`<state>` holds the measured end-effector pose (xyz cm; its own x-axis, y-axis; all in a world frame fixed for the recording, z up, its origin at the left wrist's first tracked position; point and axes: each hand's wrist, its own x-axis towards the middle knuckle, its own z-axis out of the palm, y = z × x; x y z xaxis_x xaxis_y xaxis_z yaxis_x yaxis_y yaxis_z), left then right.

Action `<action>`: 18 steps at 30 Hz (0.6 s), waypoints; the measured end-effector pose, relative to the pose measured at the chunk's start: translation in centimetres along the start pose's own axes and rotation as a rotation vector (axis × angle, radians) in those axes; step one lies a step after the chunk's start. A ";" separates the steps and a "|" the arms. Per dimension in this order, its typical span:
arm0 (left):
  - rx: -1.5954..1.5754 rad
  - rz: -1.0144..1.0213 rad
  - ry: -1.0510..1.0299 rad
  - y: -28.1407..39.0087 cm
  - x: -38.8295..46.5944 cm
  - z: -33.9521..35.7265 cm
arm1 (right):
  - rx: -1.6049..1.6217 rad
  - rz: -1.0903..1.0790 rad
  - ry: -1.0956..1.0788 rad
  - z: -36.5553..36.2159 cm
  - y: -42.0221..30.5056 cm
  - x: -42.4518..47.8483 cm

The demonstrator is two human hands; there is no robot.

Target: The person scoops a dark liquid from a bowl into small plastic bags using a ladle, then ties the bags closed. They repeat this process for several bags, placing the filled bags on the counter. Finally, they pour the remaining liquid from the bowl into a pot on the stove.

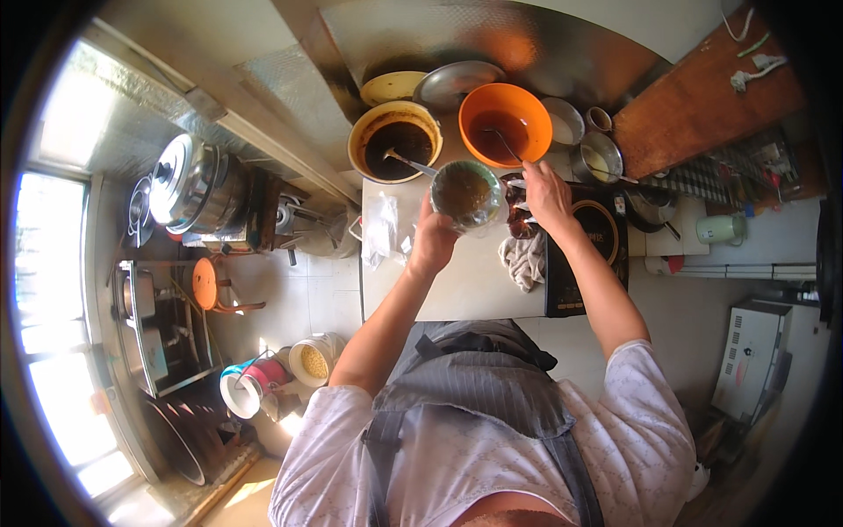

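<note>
My left hand (436, 238) holds a green bowl (466, 191) lined with thin clear plastic, with some brownish liquid inside. My right hand (548, 196) grips the handle of a ladle (506, 143), whose end dips into the orange plastic bowl (539, 135) of reddish-brown liquid. Left of that bowl stands a yellow pot (357, 155) of dark liquid. A second ladle (409, 162) leans in the pot, and its handle runs behind the green bowl. Clear plastic bags (382, 227) lie on the pale table (454, 290) to the left of my left hand.
Beneath my right forearm sits a black induction cooker (568, 290), with a crumpled cloth (523, 260) beside it. A metal lid (458, 82) leans at the back. Small metal pots (598, 158) stand right of the orange bowl. Buckets (316, 359) and an orange stool (206, 283) are on the left.
</note>
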<state>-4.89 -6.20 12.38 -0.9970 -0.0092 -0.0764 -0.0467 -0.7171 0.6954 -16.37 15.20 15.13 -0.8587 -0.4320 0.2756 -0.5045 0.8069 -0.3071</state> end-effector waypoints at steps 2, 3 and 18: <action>-0.039 -0.015 0.029 0.4 -1.9 -1.3 | -0.134 0.032 -0.101 2.7 0.1 1.1; -0.118 -0.040 0.038 0.6 -2.9 -2.0 | -0.202 0.047 -0.156 3.7 -0.3 1.5; -0.194 0.089 0.201 5.9 -11.9 -11.1 | 0.118 -0.048 -0.458 13.8 -10.3 7.7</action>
<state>7.39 -18.07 9.50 -0.9637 -0.2023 -0.1744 0.0728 -0.8272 0.5572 -19.02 -1.95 7.84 -0.7720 -0.6223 -0.1297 -0.5288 0.7419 -0.4123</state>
